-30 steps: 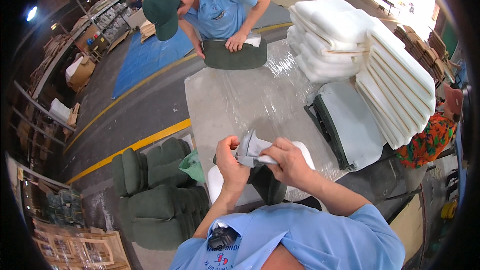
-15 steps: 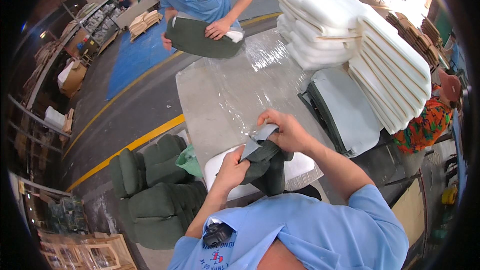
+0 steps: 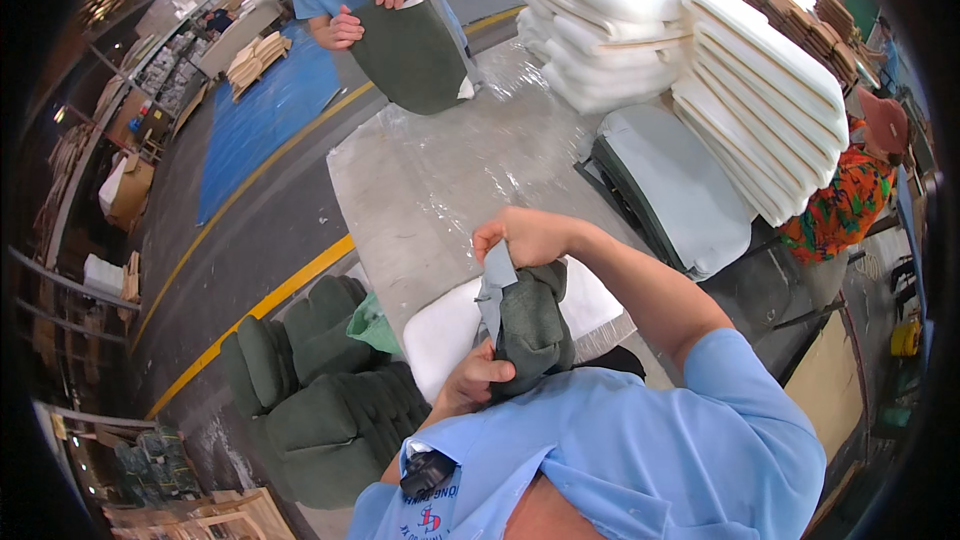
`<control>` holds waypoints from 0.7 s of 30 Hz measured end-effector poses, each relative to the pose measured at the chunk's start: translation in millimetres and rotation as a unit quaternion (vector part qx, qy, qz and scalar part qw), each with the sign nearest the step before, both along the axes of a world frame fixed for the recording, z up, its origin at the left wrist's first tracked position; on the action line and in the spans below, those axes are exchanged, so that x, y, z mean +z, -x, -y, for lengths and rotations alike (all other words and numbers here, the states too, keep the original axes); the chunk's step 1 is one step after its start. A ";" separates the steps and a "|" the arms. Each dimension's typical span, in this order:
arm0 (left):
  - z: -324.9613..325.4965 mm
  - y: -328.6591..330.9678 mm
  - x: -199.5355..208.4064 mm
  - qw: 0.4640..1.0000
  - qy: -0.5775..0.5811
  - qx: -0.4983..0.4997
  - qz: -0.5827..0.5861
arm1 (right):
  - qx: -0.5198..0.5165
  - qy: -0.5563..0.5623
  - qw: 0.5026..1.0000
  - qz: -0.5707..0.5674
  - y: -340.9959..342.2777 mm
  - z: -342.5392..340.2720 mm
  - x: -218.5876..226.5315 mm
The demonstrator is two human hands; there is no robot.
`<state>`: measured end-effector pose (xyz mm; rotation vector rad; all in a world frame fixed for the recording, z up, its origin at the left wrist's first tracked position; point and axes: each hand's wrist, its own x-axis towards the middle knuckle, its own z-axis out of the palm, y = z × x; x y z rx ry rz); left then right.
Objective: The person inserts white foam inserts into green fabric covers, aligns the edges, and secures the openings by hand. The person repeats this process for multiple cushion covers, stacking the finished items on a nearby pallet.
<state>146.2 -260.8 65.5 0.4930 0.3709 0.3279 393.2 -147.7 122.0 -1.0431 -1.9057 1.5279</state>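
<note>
A dark green fabric cover (image 3: 535, 325) with a pale grey inner side is bunched up close to my chest. My right hand (image 3: 525, 237) grips its far edge, where a grey flap folds over. Lower down, my left hand (image 3: 474, 380) pinches the near left edge of the same cover, thumb on top. Beneath it a white foam pad (image 3: 437, 332) lies on the near end of the table, partly hidden by the cover and my arms.
The plastic-covered table (image 3: 400, 175) carries tall stacks of white foam pads (image 3: 765, 105) and flat grey-green covers (image 3: 680, 185). Dark green cushions (image 3: 325, 430) pile up at the left, beside a light green bag (image 3: 372, 325). Across the table a co-worker holds a green cover (image 3: 415, 55); another person (image 3: 850, 190) is at far right.
My right hand has moved left and my left hand down, turning the cover more upright between them. The co-worker has raised and tilted the other green cover.
</note>
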 end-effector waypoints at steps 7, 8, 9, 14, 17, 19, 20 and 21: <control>-1.6 5.2 22.6 0.991 -0.015 -0.118 -0.065 | 0.191 0.138 0.955 -0.178 26.5 -5.7 -45.6; -2.4 -1.9 32.1 0.995 0.013 -0.087 -0.049 | 0.196 0.122 0.951 -0.208 23.2 -4.7 -53.0; -0.4 7.0 27.0 0.999 -0.029 -0.032 0.007 | 0.180 0.156 0.945 -0.222 23.0 -5.4 -39.2; -19.5 14.7 14.6 0.974 -0.119 0.190 0.026 | -0.009 0.102 0.909 -0.403 -51.7 14.0 -14.0; -21.3 15.8 12.8 0.967 -0.095 0.237 -0.029 | -0.006 -0.067 0.976 -0.208 -24.4 46.1 20.1; -27.9 6.2 19.9 0.969 -0.104 0.223 -0.023 | -0.036 -0.119 0.987 -0.099 -11.7 65.4 27.2; -30.8 2.1 23.1 0.971 -0.073 0.224 -0.030 | -0.065 -0.108 0.989 -0.079 -9.8 70.7 26.9; -32.8 -2.7 25.7 0.972 -0.041 0.228 -0.035 | -0.092 -0.096 0.989 -0.057 -8.9 75.1 26.7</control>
